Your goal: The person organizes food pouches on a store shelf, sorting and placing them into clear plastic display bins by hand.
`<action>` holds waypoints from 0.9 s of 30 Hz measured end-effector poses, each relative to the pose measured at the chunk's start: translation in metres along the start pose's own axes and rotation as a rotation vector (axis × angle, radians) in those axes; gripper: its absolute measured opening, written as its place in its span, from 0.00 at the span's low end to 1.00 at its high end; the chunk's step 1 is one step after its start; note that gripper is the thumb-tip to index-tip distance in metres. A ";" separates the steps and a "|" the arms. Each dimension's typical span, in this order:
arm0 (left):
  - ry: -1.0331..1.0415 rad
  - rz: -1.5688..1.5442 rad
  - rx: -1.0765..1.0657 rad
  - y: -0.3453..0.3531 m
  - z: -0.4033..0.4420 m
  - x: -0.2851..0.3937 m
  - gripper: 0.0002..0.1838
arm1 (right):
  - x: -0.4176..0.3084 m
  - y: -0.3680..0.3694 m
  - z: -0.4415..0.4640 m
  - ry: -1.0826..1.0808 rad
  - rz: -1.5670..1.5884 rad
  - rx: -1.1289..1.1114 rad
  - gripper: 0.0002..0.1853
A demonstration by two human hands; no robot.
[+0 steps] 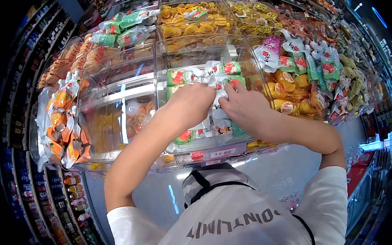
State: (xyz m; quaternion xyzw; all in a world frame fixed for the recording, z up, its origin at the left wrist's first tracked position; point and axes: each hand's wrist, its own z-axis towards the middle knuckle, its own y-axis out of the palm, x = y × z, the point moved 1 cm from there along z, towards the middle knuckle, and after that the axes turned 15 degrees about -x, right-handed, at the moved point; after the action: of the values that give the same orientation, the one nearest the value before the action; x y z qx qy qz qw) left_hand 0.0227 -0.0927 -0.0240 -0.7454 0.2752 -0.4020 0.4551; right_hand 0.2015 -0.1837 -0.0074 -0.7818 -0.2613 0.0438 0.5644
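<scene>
My left hand is over the middle clear bin, its fingers curled down and closed at the spouted pouches there. Beside it, my right hand pinches at a white-and-green spouted pouch, with the index finger and thumb bent toward it. The fingertips of both hands partly hide what they grip. Green pouches with red fruit pictures lie flat in rows in this bin, such as one pouch beyond my left hand. More pouches lie under and nearer than my hands.
Orange spouted pouches stand at the left, with green pouches behind. Yellow packets fill the far bin. To the right are yellow packs and upright pouches. A price tag is on the front edge. Shelves of bottles stand left.
</scene>
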 end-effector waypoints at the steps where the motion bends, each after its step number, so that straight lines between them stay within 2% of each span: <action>1: -0.002 0.011 -0.020 0.000 0.000 0.001 0.04 | 0.001 0.000 -0.002 0.002 -0.015 0.017 0.15; 2: 0.013 0.017 -0.020 -0.001 -0.001 0.002 0.04 | 0.005 -0.005 -0.006 -0.014 -0.017 0.040 0.12; 5: 0.045 0.033 -0.018 -0.003 -0.002 0.003 0.05 | 0.034 -0.030 -0.015 -0.013 0.246 0.228 0.12; 9: 0.056 -0.052 0.155 -0.016 -0.002 0.018 0.08 | 0.100 -0.062 -0.036 0.346 0.265 0.447 0.14; 11: 0.092 -0.098 0.247 -0.019 -0.002 0.022 0.11 | 0.147 -0.049 -0.038 0.550 0.141 0.460 0.16; 14: 0.170 -0.111 0.347 -0.025 -0.003 0.029 0.11 | 0.194 -0.042 -0.044 0.755 0.092 0.268 0.20; 17: 0.256 -0.110 0.410 -0.025 -0.003 0.032 0.10 | 0.225 -0.032 -0.034 0.744 0.286 -0.043 0.29; 18: 0.265 -0.096 0.414 -0.026 -0.003 0.033 0.10 | 0.231 -0.032 -0.029 0.700 0.327 -0.076 0.30; 27: 0.347 0.068 0.536 -0.041 -0.002 0.053 0.11 | 0.225 -0.022 -0.036 0.681 0.298 0.104 0.28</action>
State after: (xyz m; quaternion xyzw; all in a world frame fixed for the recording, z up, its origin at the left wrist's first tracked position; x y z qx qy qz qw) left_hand 0.0508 -0.1167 0.0316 -0.5099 0.2576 -0.5658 0.5946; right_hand 0.4001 -0.1065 0.0767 -0.7514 0.0606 -0.1236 0.6453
